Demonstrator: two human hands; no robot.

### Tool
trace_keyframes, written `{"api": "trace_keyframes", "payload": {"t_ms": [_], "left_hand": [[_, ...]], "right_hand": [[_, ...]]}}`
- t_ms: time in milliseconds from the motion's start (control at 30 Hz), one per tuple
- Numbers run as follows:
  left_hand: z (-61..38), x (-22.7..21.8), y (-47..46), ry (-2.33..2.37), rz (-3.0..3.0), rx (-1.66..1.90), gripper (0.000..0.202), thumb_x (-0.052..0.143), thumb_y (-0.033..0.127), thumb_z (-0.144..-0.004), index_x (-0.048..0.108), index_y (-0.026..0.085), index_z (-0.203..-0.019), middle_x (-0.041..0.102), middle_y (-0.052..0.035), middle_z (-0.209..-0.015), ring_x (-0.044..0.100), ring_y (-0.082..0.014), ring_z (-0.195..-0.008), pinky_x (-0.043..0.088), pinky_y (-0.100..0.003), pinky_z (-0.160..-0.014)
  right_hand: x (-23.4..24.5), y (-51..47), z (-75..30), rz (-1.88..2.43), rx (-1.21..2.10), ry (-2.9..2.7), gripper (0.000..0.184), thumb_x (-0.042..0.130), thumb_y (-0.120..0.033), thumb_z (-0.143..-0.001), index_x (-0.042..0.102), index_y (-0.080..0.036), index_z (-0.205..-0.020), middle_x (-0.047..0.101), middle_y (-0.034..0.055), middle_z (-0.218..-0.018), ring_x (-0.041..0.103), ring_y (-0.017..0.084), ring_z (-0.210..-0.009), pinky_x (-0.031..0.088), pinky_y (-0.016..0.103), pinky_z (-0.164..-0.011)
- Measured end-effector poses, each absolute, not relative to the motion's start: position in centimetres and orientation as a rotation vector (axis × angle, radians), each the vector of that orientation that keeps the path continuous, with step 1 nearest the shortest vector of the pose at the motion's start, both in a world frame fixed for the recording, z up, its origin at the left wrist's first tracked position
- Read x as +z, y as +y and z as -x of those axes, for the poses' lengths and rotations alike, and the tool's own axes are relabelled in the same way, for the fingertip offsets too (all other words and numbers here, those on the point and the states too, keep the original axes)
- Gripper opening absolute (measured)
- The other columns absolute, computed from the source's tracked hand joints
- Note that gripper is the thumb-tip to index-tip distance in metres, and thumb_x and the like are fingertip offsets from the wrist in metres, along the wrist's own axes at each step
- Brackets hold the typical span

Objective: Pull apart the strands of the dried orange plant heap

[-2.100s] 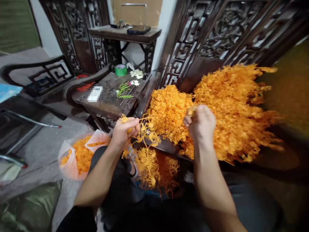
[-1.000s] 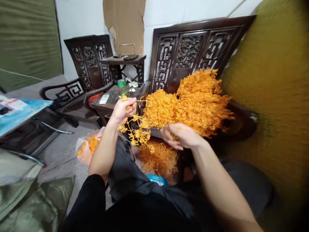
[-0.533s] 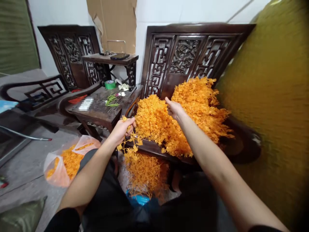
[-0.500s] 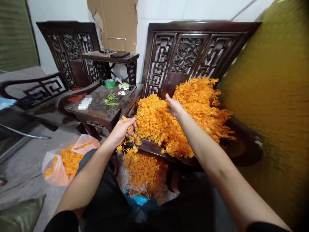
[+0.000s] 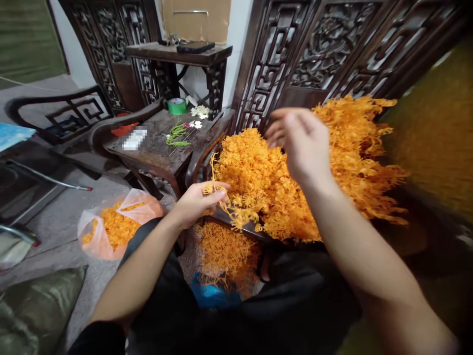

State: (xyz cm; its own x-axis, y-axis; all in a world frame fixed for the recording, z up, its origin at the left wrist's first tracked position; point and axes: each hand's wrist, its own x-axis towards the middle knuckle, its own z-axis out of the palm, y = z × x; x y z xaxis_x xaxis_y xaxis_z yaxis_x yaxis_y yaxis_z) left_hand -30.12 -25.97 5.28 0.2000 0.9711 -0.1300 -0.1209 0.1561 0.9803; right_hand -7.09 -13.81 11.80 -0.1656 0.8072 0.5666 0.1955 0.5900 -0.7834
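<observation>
My left hand [image 5: 203, 199] is closed with thumb against fingers on an orange flower sprig [image 5: 213, 170], whose thin stem sticks up above the fingers. Its hand is by the front edge of a dark wooden seat [image 5: 236, 220]. A big heap of orange flower sprigs [image 5: 251, 172] covers that seat. Above the heap, my right hand [image 5: 301, 140] is raised with its fingers slightly bent and apart, and I see nothing in it. Below the seat edge, more orange stems [image 5: 225, 254] lie over a blue plastic bag [image 5: 216, 296] between my legs.
On the left floor stands a pinkish plastic bag [image 5: 103, 251] with orange bits. A dark side table [image 5: 148, 148] bears green tape [image 5: 177, 106], green stems [image 5: 178, 135] and white blossoms [image 5: 200, 112]. Behind it, a phone [image 5: 195, 47] lies on a taller stand. Carved chair backs rise behind.
My right hand has lifted and turned over the heap, its fingers now pointing left. My left hand has shifted a little right with the sprig. The view has tilted down.
</observation>
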Motion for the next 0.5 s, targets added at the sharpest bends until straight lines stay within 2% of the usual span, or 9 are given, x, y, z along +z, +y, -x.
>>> {"api": "trace_keyframes", "payload": {"t_ms": [33,100,133,200,300,400,500], "left_hand": [[29.9,5.1,-25.9,1.079,-1.163,0.990,0.034,0.079,0.040,-0.086,0.076,0.014,-0.106,0.069,-0.0026,-0.078,0.048,-0.0068,-0.052,0.035,-0.021,-0.048],[29.5,4.8,-25.8,1.154,-1.327,0.952,0.029,0.079,0.042,-0.084,0.075,0.013,-0.085,0.062,0.0002,-0.066,0.043,-0.0073,-0.051,0.032,-0.023,-0.048],[29.3,4.7,-25.8,1.188,-1.416,0.954,0.031,0.079,0.042,-0.083,0.071,0.013,-0.074,0.059,0.0010,-0.061,0.042,-0.0080,-0.052,0.032,-0.023,-0.049],[29.4,4.9,-25.8,1.244,-1.570,0.965,0.039,0.076,0.042,-0.086,0.065,0.014,-0.061,0.055,0.0014,-0.056,0.044,-0.0091,-0.053,0.033,-0.024,-0.051],[30.2,6.1,-25.4,1.257,-1.657,0.881,0.046,0.066,0.046,-0.095,0.064,0.016,-0.060,0.056,0.0014,-0.052,0.045,-0.0087,-0.049,0.033,-0.023,-0.050],[31.6,7.2,-24.4,1.257,-1.675,0.831,0.046,0.067,0.044,-0.095,0.064,0.016,-0.058,0.055,0.0017,-0.051,0.044,-0.0074,-0.046,0.031,-0.023,-0.047],[32.5,7.4,-23.3,1.366,-1.577,0.903,0.041,0.069,0.039,-0.092,0.067,0.016,-0.058,0.051,0.0030,-0.047,0.039,-0.0061,-0.043,0.028,-0.022,-0.044]], "right_hand": [[11.6,-16.8,8.1,0.808,0.662,-1.898,0.051,0.050,-0.067,-0.099,0.069,-0.026,-0.124,0.070,0.0067,-0.092,0.066,0.020,-0.073,0.054,0.035,-0.067],[10.7,-21.2,9.8,0.745,0.502,-2.367,0.056,0.064,-0.062,-0.094,0.068,-0.022,-0.133,0.073,0.0076,-0.094,0.067,0.021,-0.075,0.052,0.035,-0.067],[10.1,-22.5,10.5,0.770,0.403,-2.453,0.051,0.063,-0.057,-0.097,0.070,-0.019,-0.131,0.074,0.0099,-0.098,0.068,0.021,-0.075,0.050,0.035,-0.066],[8.9,-23.1,11.2,0.758,0.279,-2.489,0.037,0.055,-0.042,-0.105,0.077,-0.015,-0.115,0.075,0.0116,-0.096,0.069,0.021,-0.077,0.049,0.033,-0.066],[8.6,-21.4,10.7,0.655,0.299,-2.359,0.033,0.050,-0.028,-0.108,0.078,-0.015,-0.097,0.077,0.0083,-0.088,0.070,0.017,-0.078,0.052,0.030,-0.071],[10.7,-19.3,9.1,0.598,0.284,-2.280,0.024,0.056,-0.024,-0.104,0.077,-0.017,-0.096,0.078,0.0057,-0.087,0.070,0.017,-0.077,0.053,0.031,-0.072],[13.8,-17.8,7.0,0.789,0.225,-2.037,0.023,0.057,-0.029,-0.104,0.076,-0.020,-0.096,0.076,0.0094,-0.093,0.069,0.021,-0.084,0.051,0.037,-0.076]]}}
